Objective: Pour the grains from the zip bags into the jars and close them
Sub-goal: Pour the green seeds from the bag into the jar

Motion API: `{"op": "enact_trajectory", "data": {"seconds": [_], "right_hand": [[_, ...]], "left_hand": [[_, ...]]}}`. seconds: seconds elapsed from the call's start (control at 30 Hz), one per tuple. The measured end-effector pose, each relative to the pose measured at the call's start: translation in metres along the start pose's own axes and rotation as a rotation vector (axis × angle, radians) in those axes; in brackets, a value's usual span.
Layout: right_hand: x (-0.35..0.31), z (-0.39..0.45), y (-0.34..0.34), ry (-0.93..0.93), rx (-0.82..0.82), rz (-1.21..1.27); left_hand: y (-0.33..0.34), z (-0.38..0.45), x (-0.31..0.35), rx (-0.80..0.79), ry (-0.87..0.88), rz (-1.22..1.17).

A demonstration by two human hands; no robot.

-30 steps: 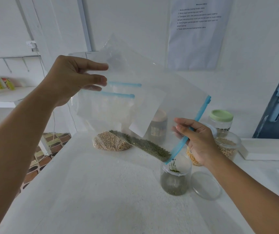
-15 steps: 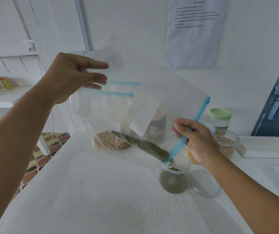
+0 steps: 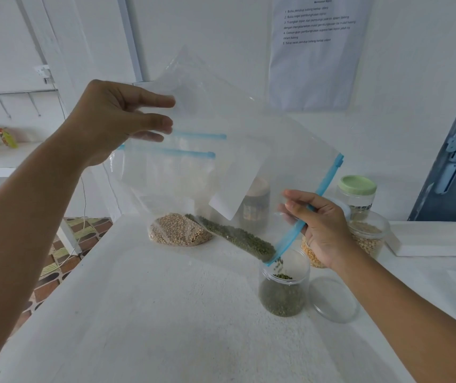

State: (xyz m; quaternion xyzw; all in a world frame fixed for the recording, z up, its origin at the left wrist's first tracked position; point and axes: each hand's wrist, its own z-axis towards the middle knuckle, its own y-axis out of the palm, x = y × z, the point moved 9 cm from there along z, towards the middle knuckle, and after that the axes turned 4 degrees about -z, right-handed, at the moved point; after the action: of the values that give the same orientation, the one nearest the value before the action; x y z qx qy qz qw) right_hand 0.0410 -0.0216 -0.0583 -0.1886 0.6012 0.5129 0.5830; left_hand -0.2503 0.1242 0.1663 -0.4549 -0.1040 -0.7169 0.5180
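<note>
Gripping zip bag (image 3: 249, 150): my left hand (image 3: 110, 120) corner, right hand (image 3: 318, 225) zipper | green grains (image 3: 238, 239) still spilling into jar (image 3: 283, 288) | hold unchanged.

Both arms are bare and reach in from the bottom corners. The left forearm runs up from the lower left, pretty much straight, with the left hand (image 3: 116, 120) raised high, back of the hand toward the camera, thumb on top and fingers stretched out to the right, pinching the upper corner of the zip bag (image 3: 249, 150). The right hand (image 3: 318, 225) sits lower and further right, wrist bent a bit, palm turned inward, fingers loosely curled around the bag's blue zip edge with the thumb on the near side. Hands are well apart.
</note>
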Motion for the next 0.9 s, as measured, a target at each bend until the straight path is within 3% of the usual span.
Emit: {"op": "enact_trajectory", "data": {"seconds": [0.9], "right_hand": [[-0.0001,0.0048,-0.0047,-0.005,0.012,0.010]], "left_hand": [[0.0015,0.0066,-0.0031,0.003,-0.002,-0.013]]}}
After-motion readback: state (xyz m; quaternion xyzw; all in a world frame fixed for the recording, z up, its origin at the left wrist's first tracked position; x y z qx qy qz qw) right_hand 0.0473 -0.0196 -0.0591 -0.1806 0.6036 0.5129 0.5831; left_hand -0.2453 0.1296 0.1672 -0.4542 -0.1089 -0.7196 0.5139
